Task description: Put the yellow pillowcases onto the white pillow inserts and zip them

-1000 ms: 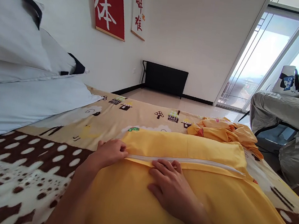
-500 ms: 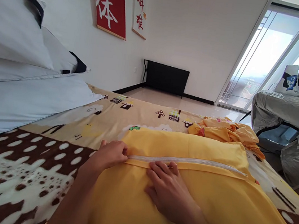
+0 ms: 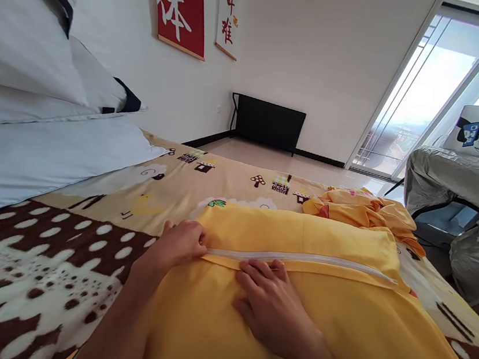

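Observation:
A yellow zippered fabric cover [image 3: 221, 329] lies across the bed in front of me. Its white zipper [image 3: 317, 259] runs from left to right below the folded upper edge, and looks closed along most of its length. My left hand [image 3: 183, 243] is closed at the zipper's left end, with the fingertips pinched on the cover there; the slider, if it is there, is hidden. Resting on the fabric just below the zipper, my right hand [image 3: 270, 300] has its fingers slightly bent and spread, pressing the flap from above.
A patterned brown and cream blanket [image 3: 53, 273] covers the bed. White pillows [image 3: 41, 161] are stacked at the left. Crumpled orange-yellow cloth [image 3: 362, 209] lies at the far right. Beyond the bed are a black panel [image 3: 268, 123] and a plastic-covered piece of furniture [image 3: 463, 172].
Both hands stay in nearly the same places on the cover. The view has shifted very slightly.

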{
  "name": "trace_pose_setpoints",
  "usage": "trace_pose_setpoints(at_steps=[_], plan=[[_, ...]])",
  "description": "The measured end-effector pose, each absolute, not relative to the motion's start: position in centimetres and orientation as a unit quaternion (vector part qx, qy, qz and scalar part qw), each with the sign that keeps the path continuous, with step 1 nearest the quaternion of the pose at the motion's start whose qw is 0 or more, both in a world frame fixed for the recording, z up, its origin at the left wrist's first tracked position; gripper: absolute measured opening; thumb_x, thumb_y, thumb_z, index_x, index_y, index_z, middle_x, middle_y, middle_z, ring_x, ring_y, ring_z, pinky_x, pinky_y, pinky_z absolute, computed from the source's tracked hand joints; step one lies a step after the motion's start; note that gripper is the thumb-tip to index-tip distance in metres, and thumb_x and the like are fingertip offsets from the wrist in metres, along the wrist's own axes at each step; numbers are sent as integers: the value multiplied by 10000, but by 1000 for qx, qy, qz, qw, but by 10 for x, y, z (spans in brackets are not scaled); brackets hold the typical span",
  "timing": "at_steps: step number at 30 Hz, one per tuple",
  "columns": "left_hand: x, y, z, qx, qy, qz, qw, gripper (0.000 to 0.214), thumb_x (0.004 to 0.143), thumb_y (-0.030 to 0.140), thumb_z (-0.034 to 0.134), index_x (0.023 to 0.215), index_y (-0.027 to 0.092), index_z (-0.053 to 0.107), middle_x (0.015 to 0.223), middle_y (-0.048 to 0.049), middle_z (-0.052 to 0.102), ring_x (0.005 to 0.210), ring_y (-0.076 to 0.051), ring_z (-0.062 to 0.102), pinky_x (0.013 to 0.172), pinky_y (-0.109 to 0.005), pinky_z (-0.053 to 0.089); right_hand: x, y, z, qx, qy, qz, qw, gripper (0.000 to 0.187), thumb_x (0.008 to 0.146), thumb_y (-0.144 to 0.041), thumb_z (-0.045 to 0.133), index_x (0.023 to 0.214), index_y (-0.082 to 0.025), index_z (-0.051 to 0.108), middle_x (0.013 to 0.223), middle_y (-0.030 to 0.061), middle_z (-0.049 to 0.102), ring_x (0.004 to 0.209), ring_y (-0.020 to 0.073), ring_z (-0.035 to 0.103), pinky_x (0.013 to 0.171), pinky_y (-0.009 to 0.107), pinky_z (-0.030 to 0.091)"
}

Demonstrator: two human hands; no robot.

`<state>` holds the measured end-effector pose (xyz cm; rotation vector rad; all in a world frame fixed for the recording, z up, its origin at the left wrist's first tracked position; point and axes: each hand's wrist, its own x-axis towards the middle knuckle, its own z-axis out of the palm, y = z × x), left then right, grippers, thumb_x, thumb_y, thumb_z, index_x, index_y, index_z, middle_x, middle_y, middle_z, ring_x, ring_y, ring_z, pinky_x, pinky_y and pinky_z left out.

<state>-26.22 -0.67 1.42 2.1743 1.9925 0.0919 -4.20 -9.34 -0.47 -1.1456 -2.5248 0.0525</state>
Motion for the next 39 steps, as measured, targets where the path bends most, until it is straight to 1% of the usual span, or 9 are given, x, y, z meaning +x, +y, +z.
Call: trace_pose_setpoints(at_steps=[5,12,17,21,24,27,29,33,39], plan=[[-265,-6,15,731,677,25,82,64,612,180,434,554,175,408,783,-63,593,858,-252,523,745,-389,251,-40,-93,-5,-407,-893,27,191,217,888,-268,537,1095,-205,554,1278,61,572,1198,204,464,1018,417,276],[-275,-5,18,707,701,17,89,54,609,187,433,574,174,393,775,-52,584,844,-255,538,775,-415,267,-40,-93,-5,-410,-892,28,190,223,891,-274,525,1104,-213,554,1301,64,557,1200,210,464,1024,423,286],[-269,-6,22,709,699,18,93,41,612,178,429,578,174,407,783,-59,587,839,-249,533,787,-429,269,-38,-94,-3,-415,-888,24,195,188,891,-279,523,1060,-208,566,1289,69,561,1191,216,466,1018,425,290],[-267,-7,24,701,705,14,104,56,602,176,439,575,176,390,723,-39,563,778,-231,522,787,-417,277,-38,-93,-1,-422,-884,10,202,152,889,-277,520,1008,-195,567,1303,78,540,1205,227,442,1003,427,291],[-270,-8,24,706,701,19,104,108,617,188,440,567,176,345,681,-18,522,722,-200,500,765,-367,292,-39,-92,-2,-437,-873,-4,219,148,886,-276,523,995,-186,566,1318,86,522,1220,230,423,1000,425,272],[-277,-7,21,725,674,50,130,164,641,212,443,566,181,300,641,1,452,628,-148,424,647,-287,291,-37,-90,-1,-470,-845,-17,254,149,884,-253,522,1004,-178,567,1257,80,563,1188,224,446,985,413,261],[-282,-5,18,731,656,84,167,179,639,229,455,568,186,296,623,11,402,584,-124,362,569,-261,260,-35,-88,0,-492,-822,-23,285,125,894,-224,494,978,-183,577,1176,64,604,1139,207,481,972,401,256],[-289,-2,13,726,640,109,226,159,613,247,473,574,187,331,599,28,366,555,-104,323,517,-243,231,-28,-84,0,-506,-808,-21,300,166,913,-181,438,897,-195,603,1054,40,646,1040,177,533,955,381,252],[-287,1,10,713,677,75,166,156,563,210,489,532,182,339,574,17,405,554,-116,368,513,-256,206,-28,-82,-2,-522,-812,-6,261,232,924,-175,418,816,-194,622,946,23,667,926,166,565,936,385,259]])
